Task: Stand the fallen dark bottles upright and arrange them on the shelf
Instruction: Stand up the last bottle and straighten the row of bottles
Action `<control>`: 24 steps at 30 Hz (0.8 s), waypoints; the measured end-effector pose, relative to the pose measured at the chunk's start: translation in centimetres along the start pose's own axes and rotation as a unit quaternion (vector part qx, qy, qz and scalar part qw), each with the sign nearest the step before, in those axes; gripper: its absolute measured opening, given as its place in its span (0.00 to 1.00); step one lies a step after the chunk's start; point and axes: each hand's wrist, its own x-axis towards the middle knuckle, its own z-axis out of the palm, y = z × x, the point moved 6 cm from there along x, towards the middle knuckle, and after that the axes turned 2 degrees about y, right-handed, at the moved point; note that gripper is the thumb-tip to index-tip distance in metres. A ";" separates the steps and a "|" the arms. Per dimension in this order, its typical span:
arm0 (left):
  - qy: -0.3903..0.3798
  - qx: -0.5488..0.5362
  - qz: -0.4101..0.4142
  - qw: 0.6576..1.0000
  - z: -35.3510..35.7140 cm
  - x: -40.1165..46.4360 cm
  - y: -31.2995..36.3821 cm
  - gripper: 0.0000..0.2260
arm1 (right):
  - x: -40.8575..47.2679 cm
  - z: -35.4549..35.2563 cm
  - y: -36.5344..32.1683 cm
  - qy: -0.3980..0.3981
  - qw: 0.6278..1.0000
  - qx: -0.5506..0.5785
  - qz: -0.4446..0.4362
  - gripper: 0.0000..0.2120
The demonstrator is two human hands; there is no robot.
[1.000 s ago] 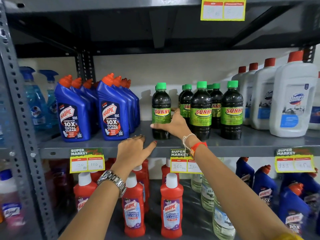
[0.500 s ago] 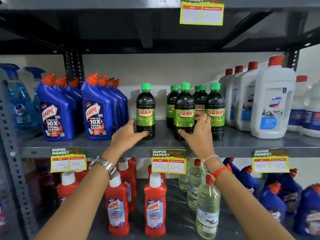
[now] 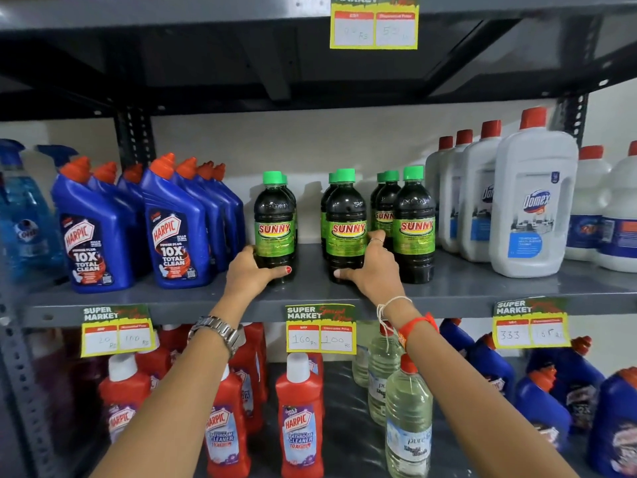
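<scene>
Dark bottles with green caps stand upright in three short rows on the grey shelf [image 3: 482, 291], between the blue Harpic bottles [image 3: 175, 236] and the white Domex bottles [image 3: 532, 208]. Nearest, the left hand [image 3: 251, 274] has its grip clamped around the base of the left front bottle [image 3: 274, 229], thumb across the front. The right hand [image 3: 370, 267] has its grip clamped low on the middle front bottle [image 3: 346, 229], thumb in front and fingers on its right side. Just beside it stands the right front bottle [image 3: 414, 225], untouched. Behind each front bottle, more green caps show. A price tag [image 3: 320, 329] hangs from the shelf edge below.
</scene>
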 end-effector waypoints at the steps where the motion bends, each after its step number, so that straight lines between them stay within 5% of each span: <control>1: 0.013 0.013 0.001 1.000 -0.1 -0.1 0.1 0.31 | 0.2 0.2 -0.1 -0.003 1.000 -0.001 0.001 0.37; 8: 0.024 0.044 0.008 0.999 -0.1 -0.4 0.4 0.32 | 1.1 1.2 -0.5 -0.014 1.000 -0.009 0.015 0.47; 19: 0.019 0.050 0.020 0.998 -0.1 -0.4 0.4 0.32 | 0.6 1.2 -0.2 0.000 1.000 0.013 0.017 0.43; 24: 0.021 0.120 0.063 0.991 -0.2 -1.9 0.1 0.35 | -1.1 -2.0 -0.4 0.149 0.987 0.045 -0.024 0.38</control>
